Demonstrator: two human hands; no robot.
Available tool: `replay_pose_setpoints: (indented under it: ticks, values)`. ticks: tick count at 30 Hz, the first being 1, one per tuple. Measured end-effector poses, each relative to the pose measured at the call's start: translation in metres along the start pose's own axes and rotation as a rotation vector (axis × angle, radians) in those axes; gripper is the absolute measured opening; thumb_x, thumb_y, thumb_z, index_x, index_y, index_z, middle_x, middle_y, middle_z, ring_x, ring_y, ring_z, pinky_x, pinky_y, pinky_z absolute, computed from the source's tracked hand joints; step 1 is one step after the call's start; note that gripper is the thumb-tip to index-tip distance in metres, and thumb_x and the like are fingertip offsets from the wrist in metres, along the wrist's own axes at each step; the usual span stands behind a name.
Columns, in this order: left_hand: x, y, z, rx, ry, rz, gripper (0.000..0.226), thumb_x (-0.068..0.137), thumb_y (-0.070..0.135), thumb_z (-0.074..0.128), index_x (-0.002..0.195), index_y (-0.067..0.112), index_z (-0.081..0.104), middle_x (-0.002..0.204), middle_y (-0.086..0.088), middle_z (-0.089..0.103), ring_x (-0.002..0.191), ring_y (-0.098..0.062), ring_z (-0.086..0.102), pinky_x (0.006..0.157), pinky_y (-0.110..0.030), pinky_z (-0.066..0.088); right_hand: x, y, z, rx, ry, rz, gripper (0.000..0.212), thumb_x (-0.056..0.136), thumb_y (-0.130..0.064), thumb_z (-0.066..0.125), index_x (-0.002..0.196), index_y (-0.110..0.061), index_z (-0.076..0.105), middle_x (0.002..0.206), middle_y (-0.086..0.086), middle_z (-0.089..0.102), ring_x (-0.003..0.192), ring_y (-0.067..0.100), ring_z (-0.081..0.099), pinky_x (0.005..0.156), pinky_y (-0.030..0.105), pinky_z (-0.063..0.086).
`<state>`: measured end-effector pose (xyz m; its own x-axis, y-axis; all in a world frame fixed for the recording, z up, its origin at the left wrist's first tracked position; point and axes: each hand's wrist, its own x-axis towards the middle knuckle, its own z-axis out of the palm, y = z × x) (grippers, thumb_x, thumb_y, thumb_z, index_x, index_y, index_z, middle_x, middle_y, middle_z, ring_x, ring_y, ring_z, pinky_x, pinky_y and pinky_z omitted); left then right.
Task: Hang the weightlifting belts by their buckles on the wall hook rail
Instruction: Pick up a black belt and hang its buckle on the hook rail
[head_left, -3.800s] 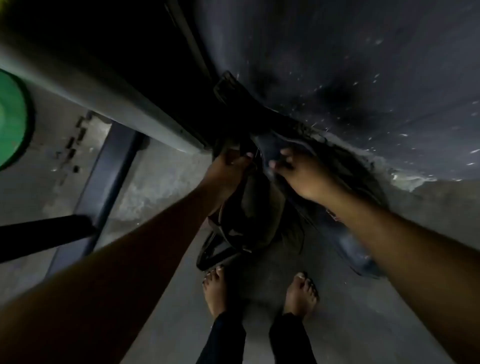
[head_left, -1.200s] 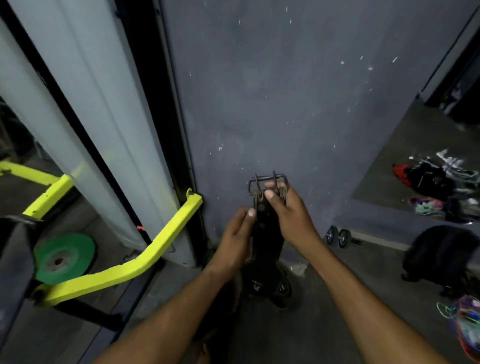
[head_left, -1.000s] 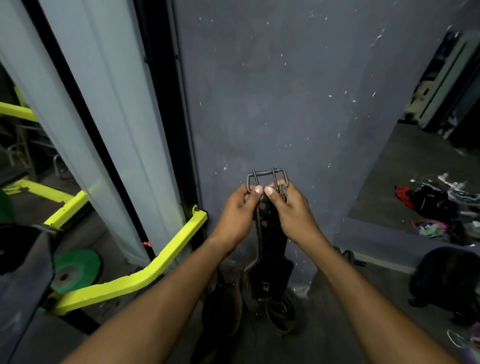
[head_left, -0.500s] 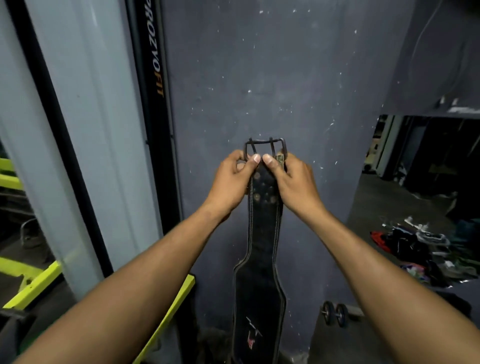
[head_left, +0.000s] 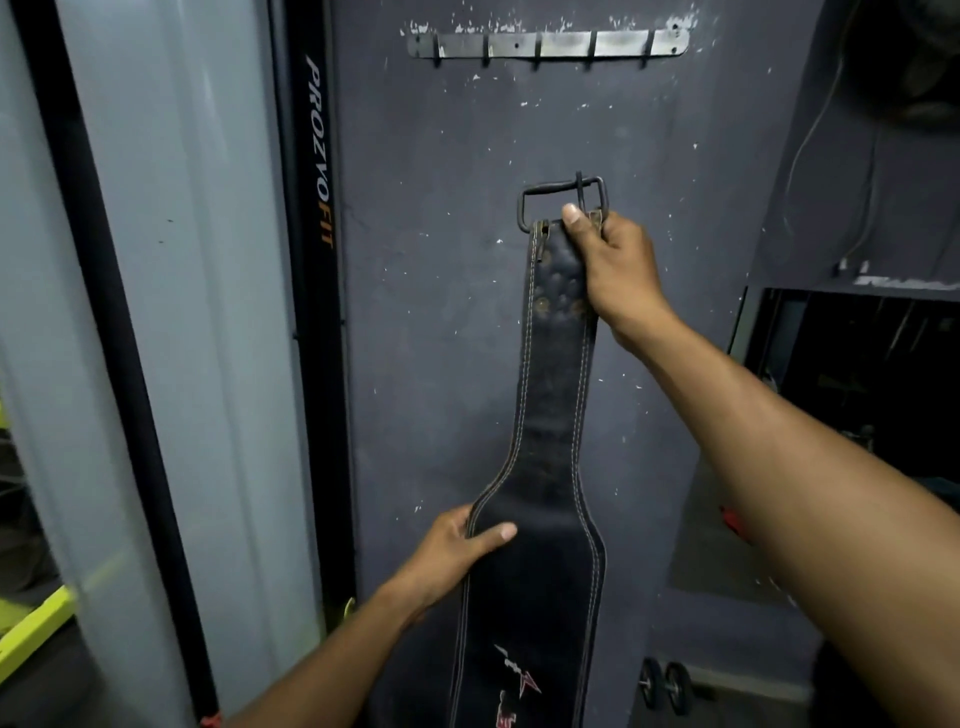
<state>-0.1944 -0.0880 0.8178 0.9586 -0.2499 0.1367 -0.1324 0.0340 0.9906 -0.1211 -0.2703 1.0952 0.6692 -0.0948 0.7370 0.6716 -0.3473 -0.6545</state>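
Observation:
A black leather weightlifting belt (head_left: 550, 426) hangs upright in front of the dark grey wall. Its metal buckle (head_left: 561, 200) points up, well below the rail. My right hand (head_left: 615, 270) grips the belt's narrow top end just under the buckle. My left hand (head_left: 457, 545) holds the left edge of the belt's wide part lower down. A metal hook rail (head_left: 550, 44) with several bare hooks is fixed high on the wall, above the buckle.
A black upright marked PROZVOFIT (head_left: 317, 208) and a pale pillar (head_left: 171, 312) stand to the left. A yellow bar end (head_left: 31, 629) shows at lower left. A small dumbbell (head_left: 665, 686) lies on the floor at the wall's foot. A dark opening (head_left: 857, 389) is at right.
The belt has been raised higher and the hook rail has come into view. My left hand has left the buckle end and moved down to the belt's wide part.

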Motion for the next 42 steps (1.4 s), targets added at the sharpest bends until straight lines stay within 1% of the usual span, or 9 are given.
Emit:
replay_pose_setpoints:
  ticks: [4,8,11,15,20,24,31,38,42]
  values:
    - [-0.005,-0.018,-0.001,-0.005,-0.009,-0.086,0.024,0.092,0.014,0.075,0.113,0.004,0.072,0.110,-0.009,0.079,0.106,-0.025,0.075,0.101,-0.041,0.057,-0.018,0.013,0.006,0.056,0.016,0.087,0.052,0.084,-0.067,0.062,0.068,-0.018,0.055,0.068,0.003,0.055,0.067,0.018,0.052,0.064,0.043,0.048]
    - [0.021,0.027,0.008,0.116,0.043,0.051,0.022,0.095,0.021,0.073,0.082,0.005,0.068,0.078,-0.001,0.067,0.076,-0.015,0.061,0.073,-0.028,0.049,-0.033,0.024,0.014,0.100,0.009,0.131,0.043,0.089,-0.058,0.066,0.066,-0.025,0.053,0.067,0.002,0.052,0.067,0.016,0.050,0.064,0.037,0.044]
    - [0.041,0.082,0.021,0.015,0.025,0.141,0.018,0.095,0.010,0.070,0.107,-0.004,0.071,0.093,-0.010,0.077,0.082,-0.017,0.073,0.079,-0.031,0.061,-0.036,0.023,0.015,0.093,0.003,0.123,0.044,0.084,-0.065,0.065,0.070,-0.024,0.057,0.068,0.004,0.053,0.068,0.017,0.050,0.064,0.038,0.043]
    - [0.054,0.128,0.034,-0.036,0.011,0.242,0.011,0.095,0.000,0.067,0.105,0.003,0.071,0.086,0.000,0.079,0.075,-0.009,0.075,0.071,-0.023,0.061,-0.031,0.011,0.007,0.117,0.039,0.094,0.044,0.097,-0.045,0.066,0.062,-0.025,0.049,0.056,-0.012,0.049,0.059,0.008,0.045,0.059,0.029,0.038]
    - [0.041,0.065,0.026,0.148,-0.078,0.113,0.032,0.093,0.002,0.071,0.124,-0.001,0.067,0.115,-0.011,0.076,0.097,-0.014,0.075,0.093,-0.031,0.060,-0.019,-0.001,-0.011,0.157,0.078,0.088,0.039,0.098,-0.042,0.067,0.066,-0.025,0.052,0.060,-0.010,0.054,0.062,0.010,0.053,0.060,0.028,0.044]
    - [0.019,-0.008,0.016,0.149,-0.032,-0.012,0.040,0.088,0.000,0.076,0.125,0.011,0.066,0.120,-0.002,0.075,0.104,-0.006,0.073,0.091,-0.019,0.056,-0.017,-0.002,-0.019,0.176,0.057,0.077,0.038,0.101,-0.037,0.065,0.069,-0.022,0.052,0.055,-0.015,0.056,0.054,0.004,0.052,0.056,0.022,0.044]
    - [-0.003,-0.079,0.012,0.261,-0.017,-0.210,0.034,0.087,0.005,0.079,0.119,0.003,0.069,0.113,-0.006,0.078,0.109,-0.018,0.074,0.101,-0.034,0.056,-0.016,0.000,-0.028,0.265,0.040,0.075,0.032,0.098,-0.042,0.066,0.083,-0.014,0.060,0.077,0.011,0.060,0.070,0.020,0.058,0.065,0.034,0.049]
    - [0.011,-0.010,0.035,0.128,-0.053,-0.042,0.032,0.084,0.006,0.081,0.115,0.007,0.073,0.111,-0.004,0.079,0.102,-0.017,0.075,0.091,-0.027,0.059,-0.024,0.007,-0.036,0.254,0.041,0.104,0.033,0.101,-0.038,0.064,0.076,-0.018,0.059,0.069,0.005,0.063,0.063,0.017,0.062,0.060,0.029,0.051]
    - [0.032,0.046,0.048,0.011,0.023,0.064,0.012,0.092,0.009,0.073,0.090,-0.001,0.067,0.087,-0.015,0.073,0.081,-0.025,0.066,0.072,-0.028,0.056,-0.037,0.017,-0.032,0.223,0.008,0.143,0.039,0.100,-0.041,0.065,0.067,-0.025,0.053,0.061,-0.003,0.054,0.060,0.015,0.053,0.057,0.030,0.045]
